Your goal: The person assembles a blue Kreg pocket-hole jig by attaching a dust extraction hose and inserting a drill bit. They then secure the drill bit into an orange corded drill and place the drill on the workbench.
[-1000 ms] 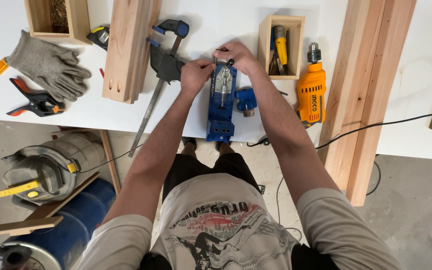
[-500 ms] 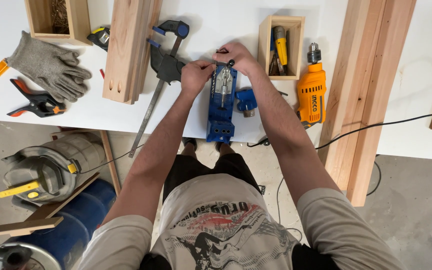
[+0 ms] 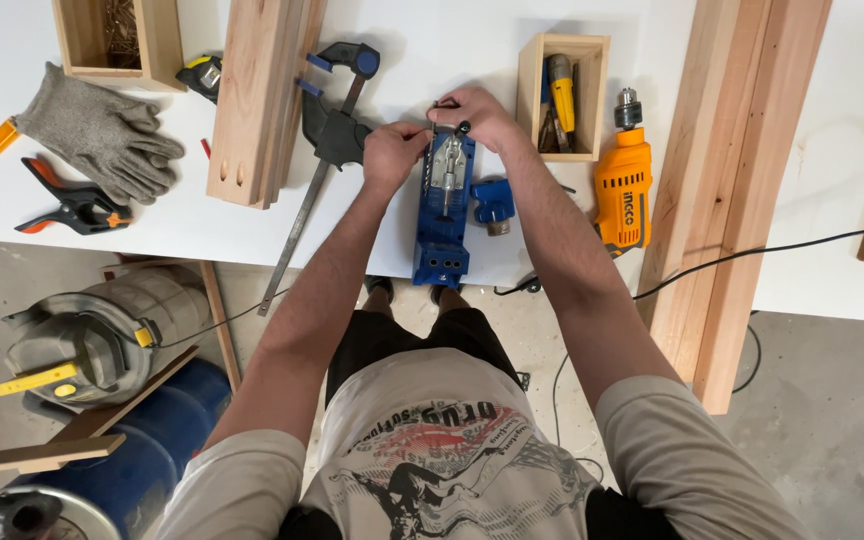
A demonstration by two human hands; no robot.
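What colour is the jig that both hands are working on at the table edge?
The jig is blue with a silver metal clamp part on top, seen clearly in the head view.

No screens, no signs, no packages in view. Only markings on things: orange electric drill (image 3: 623, 192) on white table (image 3: 832, 150), right of blue jig, carries dark lettering mark on its body. Person's grey T-shirt (image 3: 442, 450), bottom centre, shows printed graphic in black, red and grey-blue. Yellow label strip on grey canister (image 3: 92, 335) under table, left.
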